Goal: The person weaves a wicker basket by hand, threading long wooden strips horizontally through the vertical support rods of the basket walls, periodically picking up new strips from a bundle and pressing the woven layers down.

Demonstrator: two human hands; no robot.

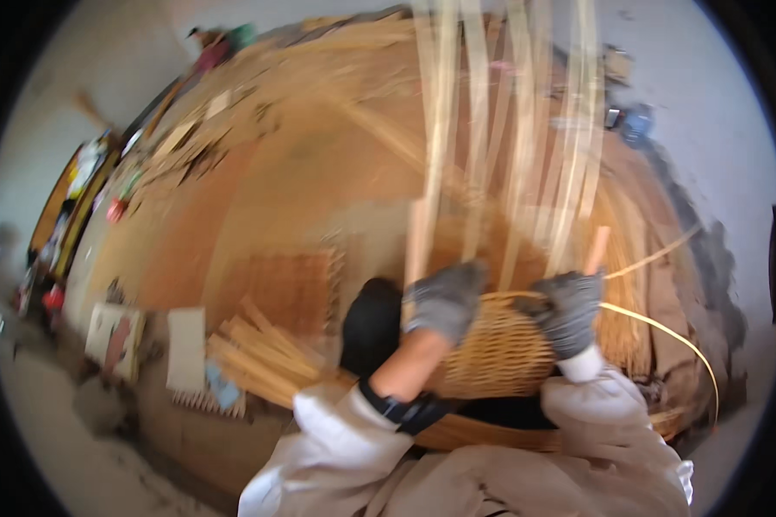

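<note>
A woven panel of pale split strips (496, 349), perhaps the side of a basket, stands in front of me. Long upright strips (519, 129) rise from it, smeared by motion. My left hand (448, 297), in a grey glove, is closed at the panel's upper left, beside a thicker stick (416, 246); what its fingers hold is hidden. My right hand (569, 312), also gloved, closes at the upper right edge, where a thin weaving strand (664, 327) runs out to the right in a curve. Just above that hand another thick stick (598, 248) pokes up.
A bundle of fine strips (625, 297) lies at the right. Flat wooden strips (263, 358) fan out at the left, near a reddish mat (280, 293) and a pale board (186, 349). Scraps (190, 142) litter the far floor; a blue container (636, 125) stands by the right wall.
</note>
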